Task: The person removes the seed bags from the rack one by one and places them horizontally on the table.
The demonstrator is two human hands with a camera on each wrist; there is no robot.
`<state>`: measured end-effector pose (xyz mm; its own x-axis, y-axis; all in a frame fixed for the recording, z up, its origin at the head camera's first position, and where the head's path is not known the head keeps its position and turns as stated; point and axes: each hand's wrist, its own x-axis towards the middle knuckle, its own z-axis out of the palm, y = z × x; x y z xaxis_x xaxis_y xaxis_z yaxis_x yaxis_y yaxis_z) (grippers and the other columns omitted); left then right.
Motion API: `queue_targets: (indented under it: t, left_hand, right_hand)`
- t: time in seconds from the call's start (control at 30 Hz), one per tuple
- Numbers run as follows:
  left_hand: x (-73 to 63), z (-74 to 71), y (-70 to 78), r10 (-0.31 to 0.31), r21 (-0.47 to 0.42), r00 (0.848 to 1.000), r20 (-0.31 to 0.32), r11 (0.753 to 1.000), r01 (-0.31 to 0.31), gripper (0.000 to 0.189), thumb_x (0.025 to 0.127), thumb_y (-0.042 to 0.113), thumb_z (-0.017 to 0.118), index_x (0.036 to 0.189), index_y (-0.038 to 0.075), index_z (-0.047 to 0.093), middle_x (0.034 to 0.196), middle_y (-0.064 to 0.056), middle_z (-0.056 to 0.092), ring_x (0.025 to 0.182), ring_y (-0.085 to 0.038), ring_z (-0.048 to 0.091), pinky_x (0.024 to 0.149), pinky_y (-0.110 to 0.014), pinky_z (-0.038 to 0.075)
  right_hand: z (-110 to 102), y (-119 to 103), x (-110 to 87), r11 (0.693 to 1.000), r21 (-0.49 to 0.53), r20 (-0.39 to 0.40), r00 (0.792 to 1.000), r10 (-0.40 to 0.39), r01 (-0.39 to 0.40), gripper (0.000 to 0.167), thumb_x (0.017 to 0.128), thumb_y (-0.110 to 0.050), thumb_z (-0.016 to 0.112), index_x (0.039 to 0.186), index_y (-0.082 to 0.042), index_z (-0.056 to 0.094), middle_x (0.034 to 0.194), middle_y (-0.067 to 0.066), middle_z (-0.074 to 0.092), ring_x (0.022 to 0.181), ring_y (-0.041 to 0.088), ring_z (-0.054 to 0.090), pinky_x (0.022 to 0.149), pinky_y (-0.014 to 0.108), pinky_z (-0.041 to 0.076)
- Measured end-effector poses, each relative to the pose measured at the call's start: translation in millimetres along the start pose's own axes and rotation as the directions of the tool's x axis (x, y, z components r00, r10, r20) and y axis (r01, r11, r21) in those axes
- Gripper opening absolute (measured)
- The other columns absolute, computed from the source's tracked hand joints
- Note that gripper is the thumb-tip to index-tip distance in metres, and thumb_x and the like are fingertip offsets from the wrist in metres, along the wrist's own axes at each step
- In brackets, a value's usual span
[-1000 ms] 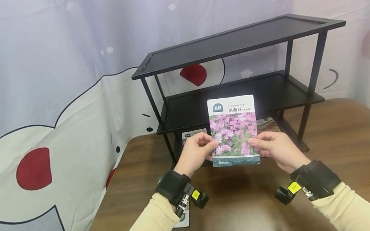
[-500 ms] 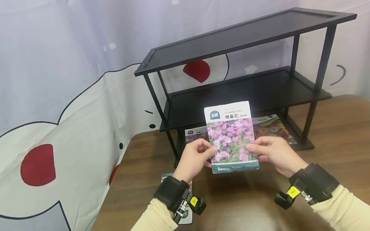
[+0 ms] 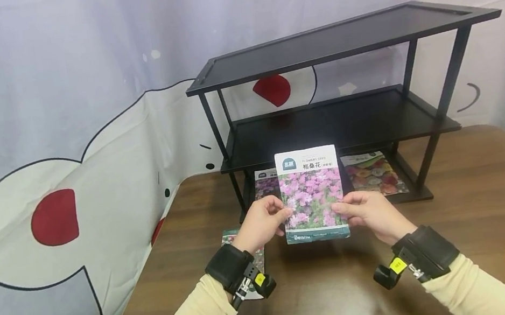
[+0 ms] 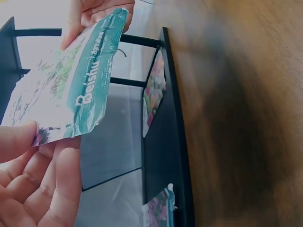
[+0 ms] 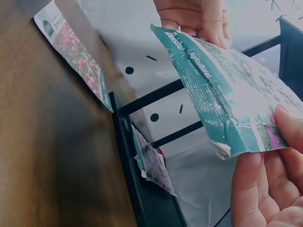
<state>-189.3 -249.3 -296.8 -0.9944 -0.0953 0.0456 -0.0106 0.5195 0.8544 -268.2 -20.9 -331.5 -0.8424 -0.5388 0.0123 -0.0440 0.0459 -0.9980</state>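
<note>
A flower seed packet [image 3: 312, 197] with pink blooms and a teal bottom band is held upright above the table, in front of the black shelf [image 3: 336, 126]. My left hand [image 3: 262, 224] pinches its left edge between thumb and fingers. On the opposite edge, my right hand [image 3: 375, 212] pinches it the same way. Both wrist views show the packet [image 4: 61, 80] gripped at its two sides, thumbs on the printed face. Behind it, the lowest tier bears a purple-flower packet [image 3: 266, 183] at left, partly hidden, and a multicoloured-flower packet [image 3: 375, 174] at right.
Another seed packet [image 5: 73, 54] lies on the wooden table [image 3: 485, 209], left of the shelf and partly under my left wrist in the head view. The shelf's middle tier [image 3: 373, 112] and top tier [image 3: 343, 40] overhang the lowest one. A patterned curtain [image 3: 70, 54] hangs behind.
Both hands have lowered the packet slightly and shifted it a little left in the head view. The shelf appears somewhat higher and further right, and more of the packets on its lowest tier shows.
</note>
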Motion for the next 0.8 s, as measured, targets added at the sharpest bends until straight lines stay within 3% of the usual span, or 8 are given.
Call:
queue_targets:
  t: [0.17, 0.33, 0.63, 0.8]
  left_hand:
    - [-4.0, -2.5, -10.0, -0.014, -0.002, 1.000, 0.009, 1.000, 0.014, 0.012, 0.087, 0.016, 0.066, 0.086, 0.004, 0.061, 0.072, -0.004, 0.061, 0.052, -0.017, 0.057, 0.052, -0.029, 0.052]
    - [-6.1, -5.3, -20.3, -0.015, -0.028, 1.000, 0.026, 0.999, 0.016, 0.014, 0.085, 0.017, 0.068, 0.086, 0.004, 0.063, 0.072, -0.004, 0.064, 0.060, -0.023, 0.060, 0.051, -0.030, 0.052]
    - [-10.2, -10.7, -30.2, -0.037, -0.064, 0.999, 0.036, 0.997, 0.039, 0.017, 0.084, 0.021, 0.070, 0.087, 0.005, 0.066, 0.074, -0.004, 0.067, 0.076, -0.036, 0.064, 0.060, -0.046, 0.054]
    - [-11.0, -12.4, -34.1, -0.044, -0.062, 0.998, 0.050, 0.997, 0.047, 0.018, 0.083, 0.022, 0.070, 0.088, 0.005, 0.067, 0.073, -0.004, 0.067, 0.075, -0.036, 0.065, 0.059, -0.041, 0.054]
  right_hand:
    - [4, 6, 0.3, 1.000, 0.015, 0.049, 0.999, 0.002, -0.003, 0.016, 0.084, -0.016, 0.069, 0.078, -0.004, 0.063, 0.074, 0.000, 0.062, 0.068, 0.012, 0.059, 0.066, 0.029, 0.053]
    - [7, 11, 0.9, 1.000, -0.001, 0.086, 0.996, -0.003, 0.003, 0.016, 0.085, -0.014, 0.068, 0.082, 0.000, 0.062, 0.076, 0.001, 0.062, 0.069, 0.012, 0.059, 0.065, 0.030, 0.053]
    - [12, 14, 3.5, 1.000, -0.015, 0.124, 0.992, 0.009, -0.007, 0.018, 0.086, -0.013, 0.066, 0.086, 0.004, 0.061, 0.078, 0.005, 0.063, 0.070, 0.014, 0.060, 0.065, 0.032, 0.054]
    - [14, 17, 4.7, 1.000, -0.009, 0.144, 0.990, 0.014, -0.012, 0.017, 0.087, -0.012, 0.065, 0.086, 0.005, 0.061, 0.077, 0.006, 0.063, 0.069, 0.014, 0.060, 0.064, 0.032, 0.054]
